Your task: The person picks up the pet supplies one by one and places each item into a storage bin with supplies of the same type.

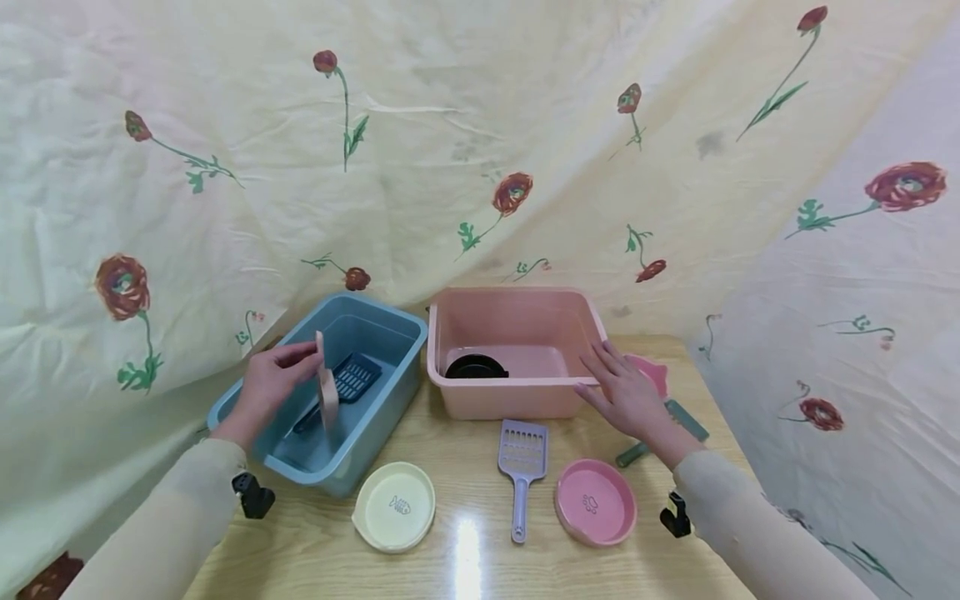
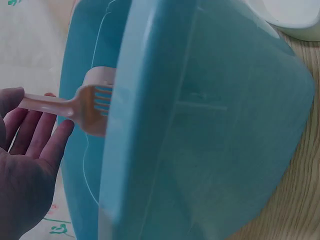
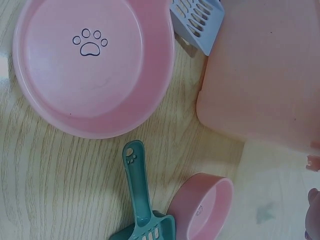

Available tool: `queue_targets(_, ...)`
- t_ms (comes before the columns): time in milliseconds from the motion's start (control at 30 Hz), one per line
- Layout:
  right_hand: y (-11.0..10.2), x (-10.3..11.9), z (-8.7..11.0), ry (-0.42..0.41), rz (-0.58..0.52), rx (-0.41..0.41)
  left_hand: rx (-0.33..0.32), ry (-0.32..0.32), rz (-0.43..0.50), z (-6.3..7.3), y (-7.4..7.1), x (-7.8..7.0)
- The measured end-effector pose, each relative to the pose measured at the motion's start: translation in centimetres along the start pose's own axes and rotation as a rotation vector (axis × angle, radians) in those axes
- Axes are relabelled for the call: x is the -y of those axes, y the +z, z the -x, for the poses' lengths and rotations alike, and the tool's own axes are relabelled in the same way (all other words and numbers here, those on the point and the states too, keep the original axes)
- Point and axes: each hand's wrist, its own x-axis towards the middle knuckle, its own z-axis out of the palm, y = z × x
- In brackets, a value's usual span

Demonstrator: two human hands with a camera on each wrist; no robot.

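Observation:
My left hand (image 1: pixel 279 385) pinches the handle of a peach litter scoop (image 2: pixel 92 107) between thumb and fingers. The slotted end of that scoop hangs down inside the blue litter box (image 1: pixel 416 367), partly hidden by the box wall in the left wrist view. A dark blue slotted scoop (image 1: pixel 356 377) lies on the box floor. My right hand (image 1: pixel 622 392) has its fingers stretched out at the right rim of the pink litter box (image 1: pixel 517 396). A black rounded thing (image 1: pixel 476 367) lies in the pink box.
On the wooden table are a cream bowl (image 1: pixel 395 507), a lilac scoop (image 1: pixel 522 475) and a pink paw-print bowl (image 1: pixel 596 502). Right of the pink box, a green scoop (image 3: pixel 137 190) lies against another pink bowl (image 3: pixel 202 207). A flowered cloth (image 1: pixel 420 167) hangs behind.

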Motion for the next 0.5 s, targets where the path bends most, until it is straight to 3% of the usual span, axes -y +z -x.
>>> queue_targets(233,0.06,0.01,0.0,0.005,-0.003,-0.004,-0.017,0.009,0.082,-0.11,0.19,0.44)
queue_targets(500,0.08,0.04,-0.05,0.016,-0.015,0.009,-0.003,0.006,0.087,0.05,0.22,0.0)
